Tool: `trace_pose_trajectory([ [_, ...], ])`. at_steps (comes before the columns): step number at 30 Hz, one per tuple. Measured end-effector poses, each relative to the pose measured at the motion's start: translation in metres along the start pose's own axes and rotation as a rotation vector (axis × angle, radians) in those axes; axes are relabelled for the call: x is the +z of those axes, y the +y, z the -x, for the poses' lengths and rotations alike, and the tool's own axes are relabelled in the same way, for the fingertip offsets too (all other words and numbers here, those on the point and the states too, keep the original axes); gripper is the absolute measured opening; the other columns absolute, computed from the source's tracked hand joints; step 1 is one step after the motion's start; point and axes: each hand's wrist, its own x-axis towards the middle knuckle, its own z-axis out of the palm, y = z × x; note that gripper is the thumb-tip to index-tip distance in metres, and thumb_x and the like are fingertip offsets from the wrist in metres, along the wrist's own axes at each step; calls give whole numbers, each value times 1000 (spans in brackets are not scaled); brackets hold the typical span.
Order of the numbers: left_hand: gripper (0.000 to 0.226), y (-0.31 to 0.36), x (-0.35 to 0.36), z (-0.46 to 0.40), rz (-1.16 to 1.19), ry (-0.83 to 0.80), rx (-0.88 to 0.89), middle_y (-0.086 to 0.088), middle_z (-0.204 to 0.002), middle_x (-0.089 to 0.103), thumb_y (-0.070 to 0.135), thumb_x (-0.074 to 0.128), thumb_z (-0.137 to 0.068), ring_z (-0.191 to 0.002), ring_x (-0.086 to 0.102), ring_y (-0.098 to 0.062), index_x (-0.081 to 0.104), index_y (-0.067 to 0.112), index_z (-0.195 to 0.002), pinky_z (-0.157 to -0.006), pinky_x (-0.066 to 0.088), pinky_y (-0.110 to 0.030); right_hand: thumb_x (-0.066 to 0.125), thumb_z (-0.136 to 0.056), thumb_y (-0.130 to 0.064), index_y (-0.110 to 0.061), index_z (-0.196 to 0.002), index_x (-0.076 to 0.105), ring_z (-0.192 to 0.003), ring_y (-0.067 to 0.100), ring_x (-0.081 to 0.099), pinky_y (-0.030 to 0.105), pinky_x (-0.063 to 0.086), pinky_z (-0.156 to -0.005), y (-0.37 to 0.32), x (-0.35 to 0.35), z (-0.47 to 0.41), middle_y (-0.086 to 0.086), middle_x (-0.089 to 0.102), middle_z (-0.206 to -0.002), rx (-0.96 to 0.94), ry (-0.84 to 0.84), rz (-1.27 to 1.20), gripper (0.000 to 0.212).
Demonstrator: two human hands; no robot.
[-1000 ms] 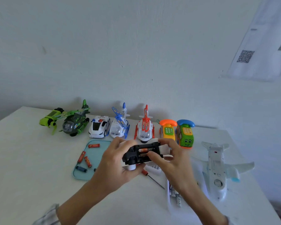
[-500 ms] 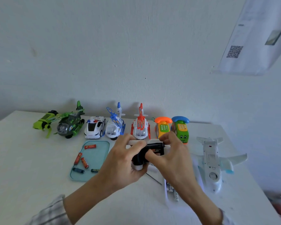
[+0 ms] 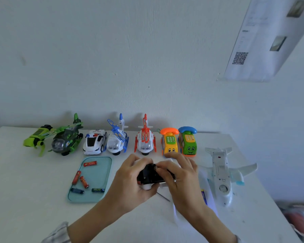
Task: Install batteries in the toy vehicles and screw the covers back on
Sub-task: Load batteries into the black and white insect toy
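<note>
1. Centrally, above the tabletop (image 3: 25, 190), both hands held an upturned toy car (image 3: 150, 175), black underside facing up.
2. Left hand (image 3: 130, 181): grip curled round the car's left end, thumb over the top edge, fingers beneath.
3. Right hand (image 3: 182, 174): fingers curled over the car's right side; thumb and forefinger pinched at a small round part on the underside. Could not tell whether it was a screw or a battery end.
4. Teal tray (image 3: 104, 165) lay left of the hands, holding five loose batteries (image 3: 84, 181): three red, two dark.
5. Thin screwdriver shaft (image 3: 163, 197) showed on the tabletop just below the hands; handle hidden.
6. White plane (image 3: 221, 174) lay belly-up to the right, well apart from the car. One more battery (image 3: 204, 196) lay between the right wrist and the plane.
7. Back row by the wall, left to right: green helicopter (image 3: 63, 139), police car (image 3: 95, 142), blue helicopter (image 3: 117, 139), red helicopter (image 3: 145, 139), yellow phone car (image 3: 169, 142), green phone car (image 3: 188, 142). All upright.
8. Paper sheet with a QR code (image 3: 239, 58) hung on the wall, upper right.
</note>
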Motion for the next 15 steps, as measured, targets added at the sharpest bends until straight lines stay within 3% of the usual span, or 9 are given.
trace_pose_trajectory([
  [3, 44, -1, 8, 3, 9, -26, -21, 8, -87, 47, 41, 74, -63, -73, 51, -5, 58, 29, -103, -62, 44, -11, 55, -87, -32, -31, -83, 61, -100, -1, 50, 25, 37, -89, 4, -11, -6, -21, 56, -98, 156, -42, -238, 8],
  [6, 40, -5, 14, 7, 38, -22, -57, 8, -85, 46, 37, 74, -62, -71, 50, -6, 60, 28, -98, -62, 40, -9, 62, -90, -11, -22, -79, 65, -66, -2, 51, 13, 41, -63, 21, -24, -13, -6, 62, -76, 425, 21, -451, 15],
  [8, 39, -8, 15, 12, 66, -10, -88, 9, -83, 47, 35, 74, -60, -70, 50, -6, 59, 31, -96, -62, 38, -6, 64, -88, -11, -12, -77, 66, -55, -2, 48, 10, 39, -53, 45, -24, -10, -2, 60, -66, 547, -83, -351, 11],
  [11, 35, -11, 17, 24, 85, -3, -113, 8, -82, 49, 35, 72, -61, -70, 51, -6, 56, 36, -92, -62, 38, -6, 68, -86, -15, -12, -73, 65, -60, 9, 54, 17, 42, -56, 79, -8, 9, 1, 63, -67, 672, -339, -80, 14],
  [15, 37, -13, 20, 33, 85, 0, -123, 10, -82, 48, 33, 72, -62, -73, 52, -4, 56, 37, -95, -63, 38, -4, 68, -86, -17, -17, -72, 62, -55, 4, 48, 15, 38, -50, 96, 1, 25, -5, 60, -65, 666, -396, 117, 15],
])
